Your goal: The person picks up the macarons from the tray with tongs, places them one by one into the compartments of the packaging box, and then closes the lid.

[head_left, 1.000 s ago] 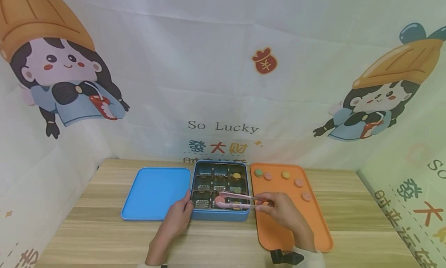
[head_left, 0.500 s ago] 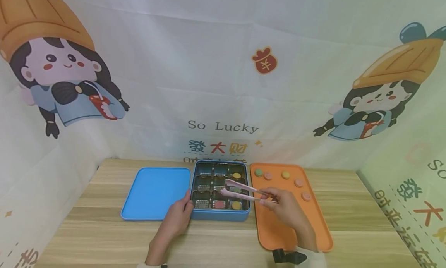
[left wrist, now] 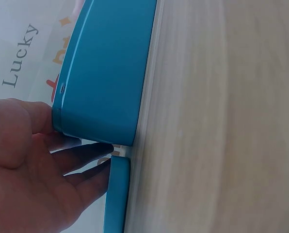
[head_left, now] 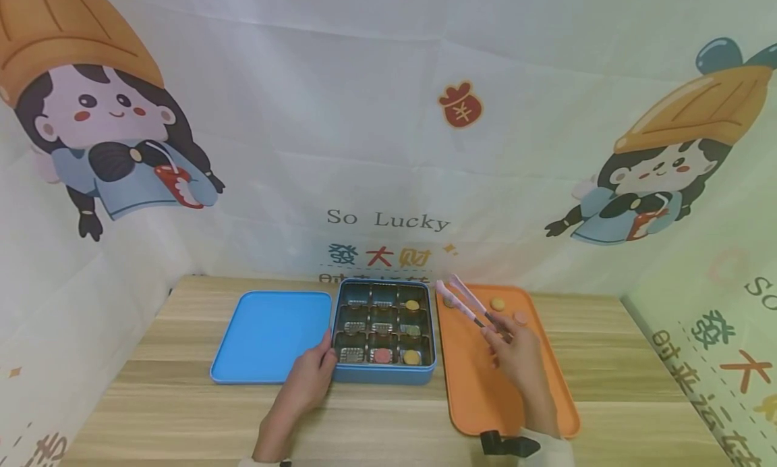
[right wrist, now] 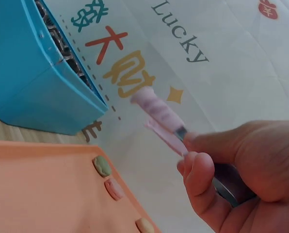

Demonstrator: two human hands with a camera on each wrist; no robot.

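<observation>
Left hand (head_left: 311,370): fingers extended, resting against the left side of the blue box; the left wrist view alone shows them entering the slot beside the lid.
Right hand (head_left: 516,355): clamped on pink-tipped tongs (right wrist: 159,110), their arms apart, raised above the tray's far left corner.
Blue box (head_left: 384,375): on the worktop (head_left: 376,426), between blue lid (head_left: 270,339) and orange tray (head_left: 485,399); pink macaron (head_left: 382,355) front centre, right column yellow, green, yellow.
Tray's far edge: green macaron (right wrist: 102,166), second pink macaron (right wrist: 114,188), yellow macaron (right wrist: 145,225), clear in the right wrist view; in the head view the tongs obscure the first two.
Backdrop (head_left: 291,116): "So Lucky" above "發大财", next line cut off by the box; "¥" on a red pouch (head_left: 461,105). Both wrist views catch only "Lucky".
</observation>
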